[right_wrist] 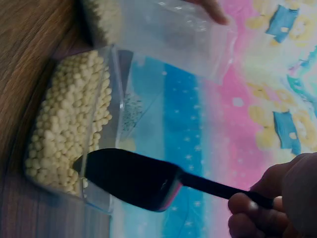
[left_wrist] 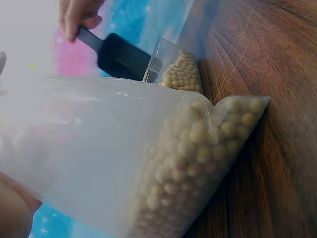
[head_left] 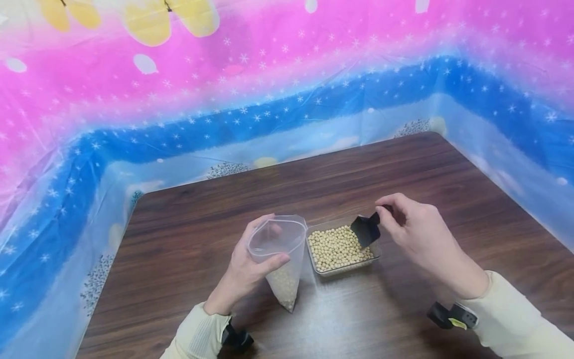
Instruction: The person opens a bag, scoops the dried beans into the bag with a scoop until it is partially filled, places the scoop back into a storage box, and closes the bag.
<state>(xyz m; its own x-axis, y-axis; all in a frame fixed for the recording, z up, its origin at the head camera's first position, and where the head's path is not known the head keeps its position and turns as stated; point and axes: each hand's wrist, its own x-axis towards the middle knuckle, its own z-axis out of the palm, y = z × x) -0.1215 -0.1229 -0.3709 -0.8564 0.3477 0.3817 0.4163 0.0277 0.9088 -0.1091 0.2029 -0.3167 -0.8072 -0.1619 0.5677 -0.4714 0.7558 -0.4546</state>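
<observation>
My left hand (head_left: 245, 267) grips a clear plastic bag (head_left: 287, 264) by its sides, its mouth held wide. Pale round beans (left_wrist: 193, 153) fill the bag's lower part, and its bottom corner comes down at the tabletop. Between thumb and fingers my right hand (head_left: 414, 229) pinches the handle of a black scoop (head_left: 366, 230). The scoop's tip dips among the beans at the right side of a clear rectangular container (right_wrist: 118, 94). That container stands just right of the bag, holding a broad layer of the same beans (head_left: 336, 248).
Everything stands on a dark wood-grain table (head_left: 215, 219) with rounded far corners. A pink and blue patterned cloth (head_left: 251, 94) hangs behind it and along both sides. Each sleeved wrist wears a black device, one of them the right wrist device (head_left: 453, 315).
</observation>
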